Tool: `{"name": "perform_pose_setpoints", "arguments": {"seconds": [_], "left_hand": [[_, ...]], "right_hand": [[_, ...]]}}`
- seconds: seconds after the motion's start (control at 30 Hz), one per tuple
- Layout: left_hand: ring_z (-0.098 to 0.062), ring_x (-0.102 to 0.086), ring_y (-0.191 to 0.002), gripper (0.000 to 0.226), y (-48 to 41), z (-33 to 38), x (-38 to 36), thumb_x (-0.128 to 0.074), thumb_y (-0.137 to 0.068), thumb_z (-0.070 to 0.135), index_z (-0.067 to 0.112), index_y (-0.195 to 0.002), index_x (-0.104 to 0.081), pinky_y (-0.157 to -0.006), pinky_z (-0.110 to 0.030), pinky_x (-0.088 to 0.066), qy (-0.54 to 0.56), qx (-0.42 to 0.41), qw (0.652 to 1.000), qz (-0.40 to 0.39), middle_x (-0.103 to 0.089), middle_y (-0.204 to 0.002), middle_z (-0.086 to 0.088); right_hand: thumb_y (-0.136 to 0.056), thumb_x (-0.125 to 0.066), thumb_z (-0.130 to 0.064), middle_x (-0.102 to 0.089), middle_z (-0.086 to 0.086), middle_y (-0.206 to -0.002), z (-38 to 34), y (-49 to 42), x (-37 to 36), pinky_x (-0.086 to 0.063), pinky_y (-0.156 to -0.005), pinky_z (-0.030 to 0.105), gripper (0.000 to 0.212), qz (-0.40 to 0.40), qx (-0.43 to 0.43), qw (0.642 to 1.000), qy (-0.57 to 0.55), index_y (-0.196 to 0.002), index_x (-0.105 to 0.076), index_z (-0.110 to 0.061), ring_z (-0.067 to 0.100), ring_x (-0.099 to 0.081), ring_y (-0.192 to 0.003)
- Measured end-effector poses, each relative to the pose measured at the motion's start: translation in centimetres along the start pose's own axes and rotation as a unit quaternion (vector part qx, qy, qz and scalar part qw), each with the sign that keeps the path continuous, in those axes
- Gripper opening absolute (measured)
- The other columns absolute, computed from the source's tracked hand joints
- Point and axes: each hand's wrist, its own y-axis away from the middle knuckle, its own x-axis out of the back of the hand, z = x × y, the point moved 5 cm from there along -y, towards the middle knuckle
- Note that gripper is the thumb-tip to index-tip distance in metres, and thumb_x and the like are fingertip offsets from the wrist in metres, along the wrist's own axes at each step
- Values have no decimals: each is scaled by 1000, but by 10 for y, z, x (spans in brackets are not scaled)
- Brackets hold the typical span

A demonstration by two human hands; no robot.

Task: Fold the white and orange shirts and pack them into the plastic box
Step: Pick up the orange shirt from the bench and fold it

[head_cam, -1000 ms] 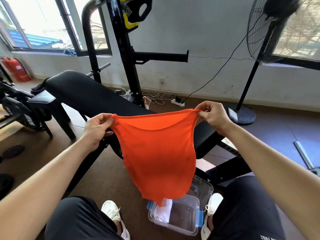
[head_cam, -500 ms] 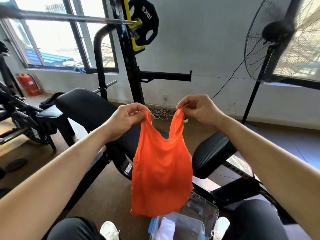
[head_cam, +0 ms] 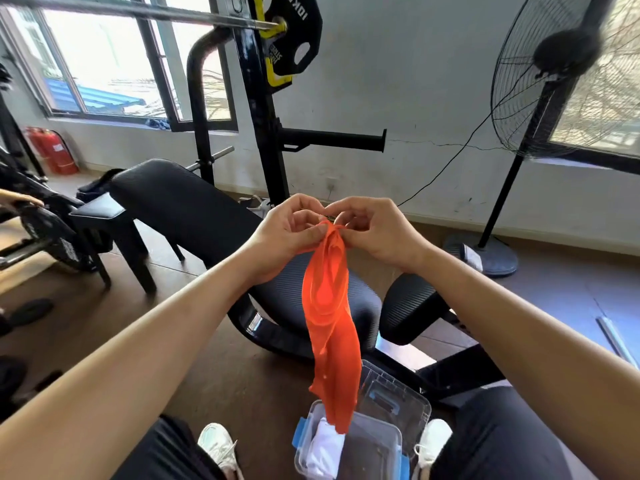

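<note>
From the head view, the task looks about half done. The white shirt (head_cam: pixel 325 448) already lies bundled in the left part of the clear plastic box (head_cam: pixel 381 448), which stands open on the floor between the person's shoes. Its lid (head_cam: pixel 398 396) sits just behind it.

The orange shirt (head_cam: pixel 332 341) is in mid-fold and not yet packed. The left grip (head_cam: pixel 291 233) and the right grip (head_cam: pixel 374 233) meet in front of the chest, fingers curled. Each pinches the top edge of the orange shirt, with the two pinched ends brought together. The cloth hangs from them as a narrow doubled strip, its lower end dangling over the box. By my judgement it needs at least one more fold across its length before it will fit beside the white shirt.

Some things are hard to make out:
- The fingertips' hold on the cloth is mostly hidden behind the knuckles and the bunched fabric.
- I cannot tell whether the orange tail touches the white shirt or hangs clear above it.
- The near side of the box is cut off by the bottom of the frame, so how neatly the white shirt is folded stays unclear.
- It is also unclear whether the lid is attached or lies loose.
</note>
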Motion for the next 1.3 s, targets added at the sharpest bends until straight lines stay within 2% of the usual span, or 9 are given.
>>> {"name": "perform_pose_setpoints", "arguments": {"seconds": [0.3,0.37,0.47,0.57,0.7,0.9,1.1,1.23,1.3], "left_hand": [[-16,-64,-86,32,7,-10,-3,-75,-86,9,10,-113,-58,-85,-36,-58,85,51,995,-10,-58,-97,-5],[-16,-63,-89,25,16,-18,3,-73,-85,8,11,-107,-63,-83,-35,-58,35,32,998,51,-60,-99,-6],[-6,-59,-72,13,43,-35,8,-76,-78,14,17,-87,-67,-67,-26,-51,-131,-26,977,166,-65,-81,5],[-10,-62,-69,27,68,-64,-8,-87,-73,24,22,-90,-67,-60,-28,-52,-197,-17,968,153,-69,-81,7],[-10,-68,-77,51,74,-81,-26,-91,-60,45,32,-101,-64,-66,-31,-57,-257,-13,955,149,-72,-92,11],[-8,-71,-70,8,53,-70,-25,-75,-85,30,25,-90,-76,-67,-39,-59,-301,-63,937,165,-76,-79,11],[-3,-66,-72,11,37,-56,27,-71,-92,17,19,-98,-80,-78,-34,-57,-277,-50,928,244,-76,-83,6],[-13,-59,-74,16,19,-49,35,-64,-98,18,25,-86,-72,-75,-38,-53,-187,-13,954,234,-68,-79,-2],[-13,-58,-75,16,14,-48,38,-64,-98,19,25,-85,-72,-76,-39,-53,-176,-1,958,228,-66,-77,0]], "right_hand": [[-85,-68,6,-73,6,-88,1,1,2,-49,-67,17,14,-14,20,995,101,-92,-74,-5,3,-59,-66],[-85,-70,1,-72,4,-91,3,1,6,-50,-69,20,11,-4,22,992,127,-91,-75,-7,6,-60,-69],[-84,-69,-1,-73,5,-91,8,1,14,-53,-72,23,11,17,7,991,136,-90,-74,-7,11,-65,-75],[-83,-67,1,-74,8,-87,10,2,17,-55,-75,26,9,35,-3,992,122,-88,-72,-4,12,-66,-77],[-80,-66,-1,-71,8,-78,12,2,16,-55,-72,32,5,55,-20,992,113,-82,-68,-5,10,-63,-70],[-79,-67,-5,-70,5,-77,10,4,31,-53,-70,33,7,78,-33,987,137,-82,-66,-11,11,-60,-69],[-80,-66,-6,-76,0,-91,21,6,56,-58,-85,37,23,55,-51,974,216,-97,-77,-17,14,-71,-87],[-85,-66,-4,-74,-7,-85,26,5,53,-56,-82,32,21,37,-65,967,244,-94,-75,-21,7,-67,-78],[-87,-66,-3,-72,-7,-82,28,4,52,-58,-83,39,21,37,-71,969,232,-92,-73,-22,7,-66,-76]]}}
